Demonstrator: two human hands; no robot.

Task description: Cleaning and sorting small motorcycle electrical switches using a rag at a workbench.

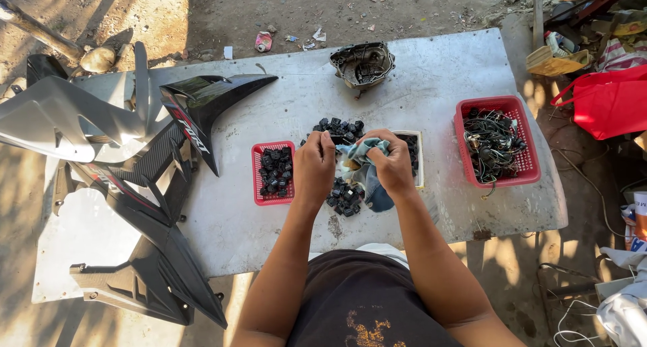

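The left hand [314, 166] pinches a small black part [335, 139] while the right hand [394, 165] grips a blue rag [367, 161], both above the loose pile [344, 198] on the surface [431, 91]. The part looks easily fumbled; the dangling rag could sweep pieces off.

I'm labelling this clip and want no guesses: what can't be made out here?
Head view only:
- Part pinched in left hand: too small to identify.
- White tray: largely hidden by right hand and blue cloth.
- Small black parts: too tiny to tell their type.
- Red bag: cut off by the frame's right edge.
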